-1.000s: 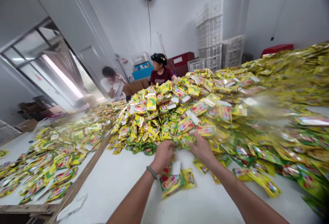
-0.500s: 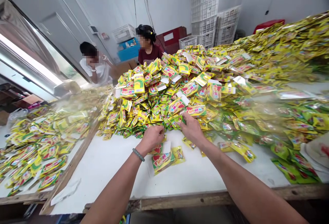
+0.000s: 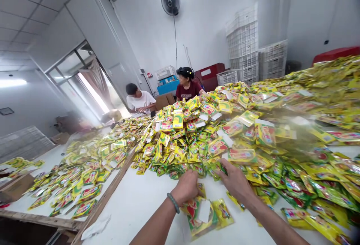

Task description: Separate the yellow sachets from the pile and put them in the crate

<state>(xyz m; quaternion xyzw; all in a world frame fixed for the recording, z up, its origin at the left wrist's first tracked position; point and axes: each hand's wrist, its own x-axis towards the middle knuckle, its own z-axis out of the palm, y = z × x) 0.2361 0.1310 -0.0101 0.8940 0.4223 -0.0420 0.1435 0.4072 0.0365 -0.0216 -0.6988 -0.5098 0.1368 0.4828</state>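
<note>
My left hand (image 3: pixel 185 188), with a beaded bracelet at the wrist, is closed, its fingers curled down at the front of the heap. What it holds, if anything, is hidden. Just below it, a yellow-green candy box (image 3: pixel 194 220) with a white flap lies on the table, and a small yellow packet (image 3: pixel 223 213) lies at its right side. My right hand (image 3: pixel 236 181) reaches into the heap's front edge, thumb and forefinger apart, near small green candy packets (image 3: pixel 209 168). Behind both hands rises the heap of flat boxes (image 3: pixel 180 119) and packets.
A wooden strip (image 3: pixel 112 185) divides the white table (image 3: pixel 126 203); more packets (image 3: pixel 90 177) spread left of it. Larger packets (image 3: pixel 317 185) pile up at right. Two people sit beyond the heap. White crates (image 3: pixel 243 46) are stacked by the wall, beneath a fan (image 3: pixel 170 1).
The view has tilted up and swung left, so the scene sits lower and further right. My right thumb and forefinger have parted by the green packets. My left hand stays closed above the box.
</note>
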